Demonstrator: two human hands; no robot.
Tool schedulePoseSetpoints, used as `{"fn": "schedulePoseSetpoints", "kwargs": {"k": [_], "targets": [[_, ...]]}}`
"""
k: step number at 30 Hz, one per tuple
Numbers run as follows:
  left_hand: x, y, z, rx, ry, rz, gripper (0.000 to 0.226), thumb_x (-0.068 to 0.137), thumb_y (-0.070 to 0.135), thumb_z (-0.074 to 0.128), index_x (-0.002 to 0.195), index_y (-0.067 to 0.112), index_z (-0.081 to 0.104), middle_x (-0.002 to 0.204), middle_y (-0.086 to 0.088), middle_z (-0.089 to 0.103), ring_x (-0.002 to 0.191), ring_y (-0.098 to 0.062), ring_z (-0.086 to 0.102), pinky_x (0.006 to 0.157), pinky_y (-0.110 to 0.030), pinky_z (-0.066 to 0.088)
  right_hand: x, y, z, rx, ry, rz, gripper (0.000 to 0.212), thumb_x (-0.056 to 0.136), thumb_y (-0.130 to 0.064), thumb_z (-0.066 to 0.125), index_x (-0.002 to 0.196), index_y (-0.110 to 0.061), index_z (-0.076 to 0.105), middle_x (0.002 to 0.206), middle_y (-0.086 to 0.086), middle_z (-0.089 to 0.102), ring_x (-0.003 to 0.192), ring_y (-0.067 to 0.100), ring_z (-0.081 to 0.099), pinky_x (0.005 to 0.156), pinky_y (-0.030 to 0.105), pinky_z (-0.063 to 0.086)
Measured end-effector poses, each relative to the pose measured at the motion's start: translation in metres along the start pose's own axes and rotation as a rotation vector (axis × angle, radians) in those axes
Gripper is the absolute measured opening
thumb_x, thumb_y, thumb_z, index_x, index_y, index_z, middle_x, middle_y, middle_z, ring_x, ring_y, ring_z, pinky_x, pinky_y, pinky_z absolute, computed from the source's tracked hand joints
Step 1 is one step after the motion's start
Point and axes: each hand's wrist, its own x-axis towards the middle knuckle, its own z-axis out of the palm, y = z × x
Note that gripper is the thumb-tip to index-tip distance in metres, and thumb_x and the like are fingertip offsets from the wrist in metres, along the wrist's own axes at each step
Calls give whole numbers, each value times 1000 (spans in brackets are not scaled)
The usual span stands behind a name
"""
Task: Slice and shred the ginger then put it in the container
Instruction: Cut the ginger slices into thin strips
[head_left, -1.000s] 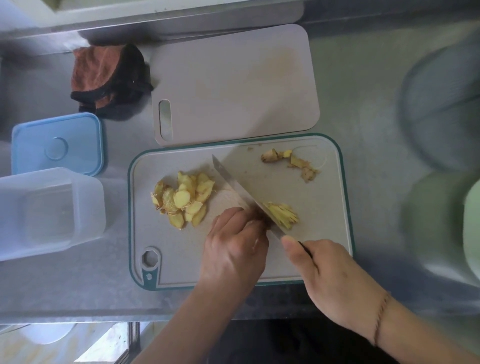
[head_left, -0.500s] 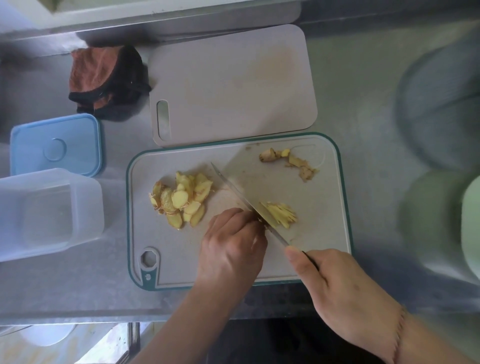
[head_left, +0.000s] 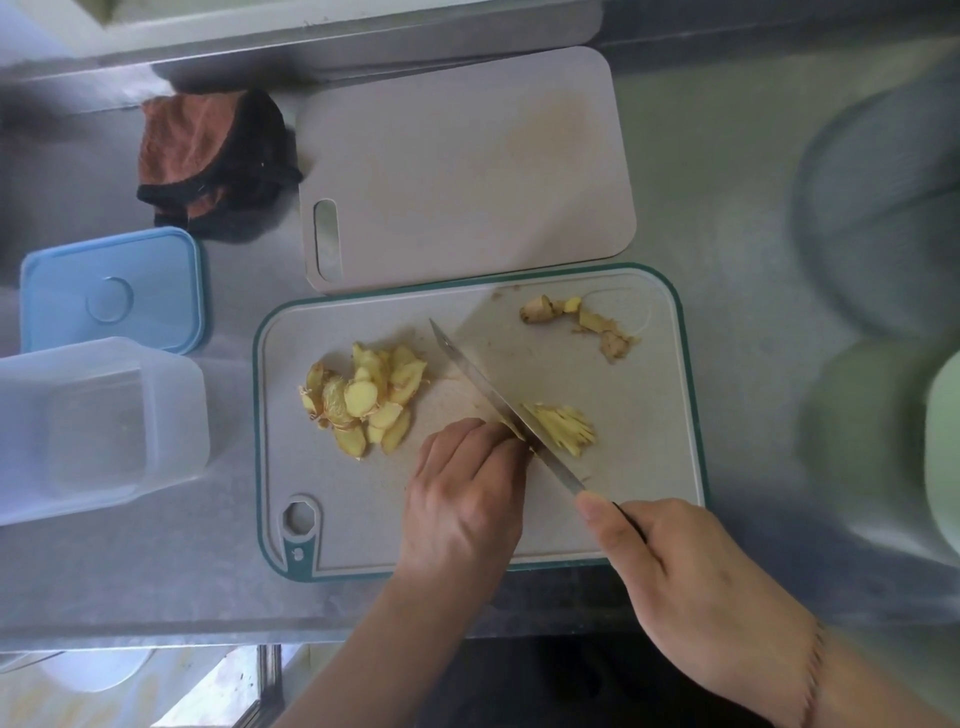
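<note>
Your right hand (head_left: 696, 587) grips the knife (head_left: 498, 405); your left hand (head_left: 467, 499) pins ginger (head_left: 511, 430) on the board (head_left: 639, 415), shreds (head_left: 563, 428) right of the blade, slices (head_left: 363, 397) left. The container (head_left: 98, 426) stands on the tabletop (head_left: 727, 260).

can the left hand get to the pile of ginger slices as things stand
Probably yes: the ginger slices lie just left of the left hand on the cutting board, nothing between; but it is holding ginger against the knife.
</note>
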Motion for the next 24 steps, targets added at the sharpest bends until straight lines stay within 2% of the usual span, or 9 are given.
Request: {"fn": "schedulePoseSetpoints", "kwargs": {"k": [14, 19, 24], "targets": [[-3, -2, 2, 5, 3, 12, 11, 80, -3, 78, 90, 2, 78, 96, -9, 76, 92, -26, 70, 85, -36, 56, 5, 4, 0, -15, -53, 41, 60, 78, -69, 20, 53, -17, 35, 42, -1, 34, 42, 10, 37, 45, 23, 33], [-4, -3, 4, -16, 33, 2, 9, 82, -3, 76, 90, 2, 78, 97, -9, 76, 95, -25, 68, 84, -36, 57, 13, 7, 8, -45, -34, 11, 63, 78, -71, 17, 55, -17, 39, 45, 0, 32, 42, 10, 36, 46, 25, 33], [-4, -4, 4, -11, 27, 3, 7, 81, -4, 77, 84, 2, 77, 91, -9, 74, 91, -25, 67, 81, -37, 56, 15, 13, 2, -20, 41, -11, 63, 80, -71, 21, 52, -16, 34, 44, 1, 33, 42, 11, 34, 47, 27, 31]]}}
